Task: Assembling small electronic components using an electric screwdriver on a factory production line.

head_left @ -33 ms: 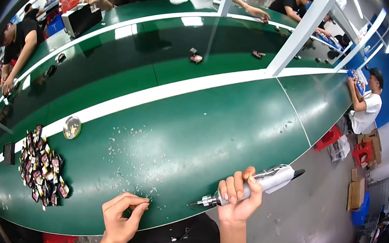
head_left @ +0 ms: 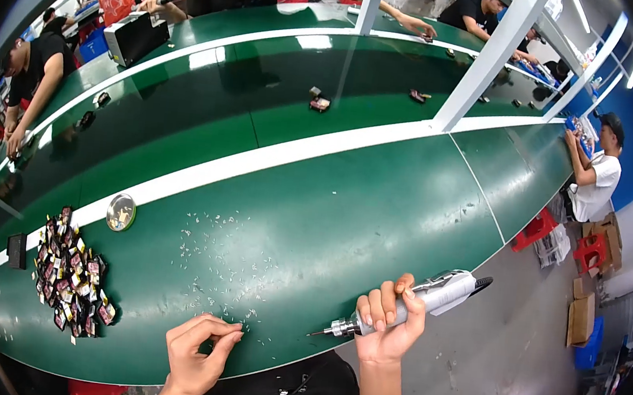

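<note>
My right hand (head_left: 387,320) is wrapped round a grey electric screwdriver (head_left: 441,292), held over the table's near edge. Its thin bit points left, and a black cable leaves its back end. Left of the bit, my left hand (head_left: 200,351) is closed in a pinch low over the green table (head_left: 311,251); whatever lies between thumb and forefinger is too small to make out. Tiny white slivers (head_left: 227,257) are scattered just beyond that hand. Farther left lies a heap of small black parts (head_left: 70,280) with pink, white and yellow faces.
Beyond the heap stand a round dish (head_left: 121,212) holding small yellowish bits and a small black box (head_left: 15,251). A white rail (head_left: 260,150) borders a dark green belt (head_left: 210,109) carrying a few parts. A grey post (head_left: 493,58) rises at right. Other people work around.
</note>
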`<state>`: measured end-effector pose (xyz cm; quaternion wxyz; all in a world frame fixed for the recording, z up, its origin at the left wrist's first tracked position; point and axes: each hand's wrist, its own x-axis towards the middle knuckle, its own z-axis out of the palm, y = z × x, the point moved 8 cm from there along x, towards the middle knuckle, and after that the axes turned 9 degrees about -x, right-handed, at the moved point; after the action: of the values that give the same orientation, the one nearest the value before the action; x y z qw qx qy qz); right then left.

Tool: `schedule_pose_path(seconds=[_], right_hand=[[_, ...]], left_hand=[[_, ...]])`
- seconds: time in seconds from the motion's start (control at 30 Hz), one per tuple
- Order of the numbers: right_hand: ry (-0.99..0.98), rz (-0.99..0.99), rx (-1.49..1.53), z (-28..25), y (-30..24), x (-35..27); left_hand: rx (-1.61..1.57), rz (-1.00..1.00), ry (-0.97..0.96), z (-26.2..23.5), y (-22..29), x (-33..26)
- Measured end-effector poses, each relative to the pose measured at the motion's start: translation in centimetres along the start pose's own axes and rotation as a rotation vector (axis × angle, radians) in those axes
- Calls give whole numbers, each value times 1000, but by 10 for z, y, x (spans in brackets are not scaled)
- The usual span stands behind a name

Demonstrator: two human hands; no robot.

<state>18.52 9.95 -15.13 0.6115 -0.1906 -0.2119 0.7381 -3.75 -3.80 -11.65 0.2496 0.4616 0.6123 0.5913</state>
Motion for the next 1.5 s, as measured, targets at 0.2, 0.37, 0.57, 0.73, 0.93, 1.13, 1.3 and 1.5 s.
schedule_pose_path(seconds=[0.2, 0.37, 0.57, 0.73, 0.93, 1.13, 1.3, 1.5], right_hand=[[41, 8, 16, -21, -11, 17], [8, 29, 89, -32, -15, 28], [-58, 112, 190, -21, -2, 28], [-60, 105, 201, -30, -8, 28], [-64, 104, 197, -29, -8, 31], [-82, 134, 197, -28, -5, 23], [-87, 124, 198, -31, -9, 21], [-85, 119, 170, -30, -10, 23]], left_hand=[[274, 206, -325, 21, 24, 42], [300, 359, -368, 82, 16, 160], [365, 281, -247, 125, -51, 292], [735, 279, -181, 162, -58, 321], [882, 381, -247, 163, -66, 348], [642, 462, -307, 142, -63, 351], [493, 433, -572, 170, -23, 258], [318, 504, -938, 175, 20, 108]])
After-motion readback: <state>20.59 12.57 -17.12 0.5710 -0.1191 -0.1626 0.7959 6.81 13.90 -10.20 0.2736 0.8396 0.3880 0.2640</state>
